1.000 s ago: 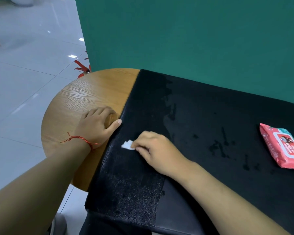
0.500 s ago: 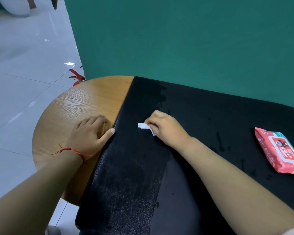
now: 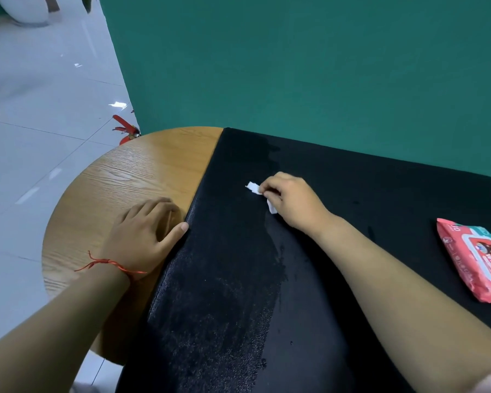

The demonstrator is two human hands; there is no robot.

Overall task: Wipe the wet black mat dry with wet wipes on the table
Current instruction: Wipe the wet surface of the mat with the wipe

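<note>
A: What was the mat like, surface-wise?

B: Black mat [image 3: 380, 199] was a big flat sheet covering most of the round wood-grain table [image 3: 131, 177]. Its L strip looked grainy w/ a speckled sheen; the rest was smoother and darker, w/ small wet blotches and drops along the line between the two. The wipe [image 3: 254, 188] was a small white crumpled scrap, lying on the mat in its far-L part.

A: And the hands?

B: R hand [image 3: 289, 199] was curled down over the wipe, fingertips pinching it vs. the mat; one white corner stuck out to the L, another bit showed under the palm. L hand [image 3: 142, 234], w/ a red string bracelet [image 3: 108, 263] at the wrist, rested on bare wood w/ fingers loosely bent, gripping nothing. Its thumb lay straight, tip touching the mat's L edge.

A: Edges, free room?

B: Mat's L edge ran straight across the tabletop, leaving a curved wedge of wood bare on the L. Far edge sat right by the green wall [image 3: 295, 66]; near edge hung past the table rim. A pink wipes pack [image 3: 476, 259] lay flat on the mat's R side, well apart from the R hand, w/ open black surface between. Pale glossy floor tiles [image 3: 40, 123] lay beyond the table on the L.
</note>
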